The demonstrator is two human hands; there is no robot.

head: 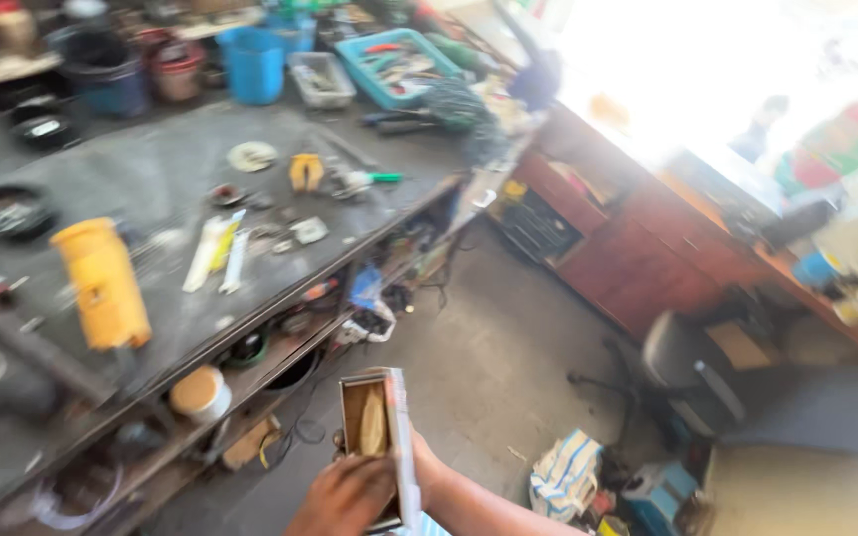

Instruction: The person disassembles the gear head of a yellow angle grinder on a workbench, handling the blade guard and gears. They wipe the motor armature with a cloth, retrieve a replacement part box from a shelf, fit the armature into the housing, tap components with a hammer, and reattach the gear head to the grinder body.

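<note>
Holding a small open box (377, 427) upright, long axis vertical, the right hand (350, 496) wraps its fingers around the lower end. It sits just off the worktop (151, 179) edge, above the floor. No left hand shows.

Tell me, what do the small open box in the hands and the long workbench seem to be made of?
The small open box looks like cardboard: thin brown walls, dull inside. The workbench looks like metal or painted board, grey, scuffed and matte; the blur leaves it open.
</note>
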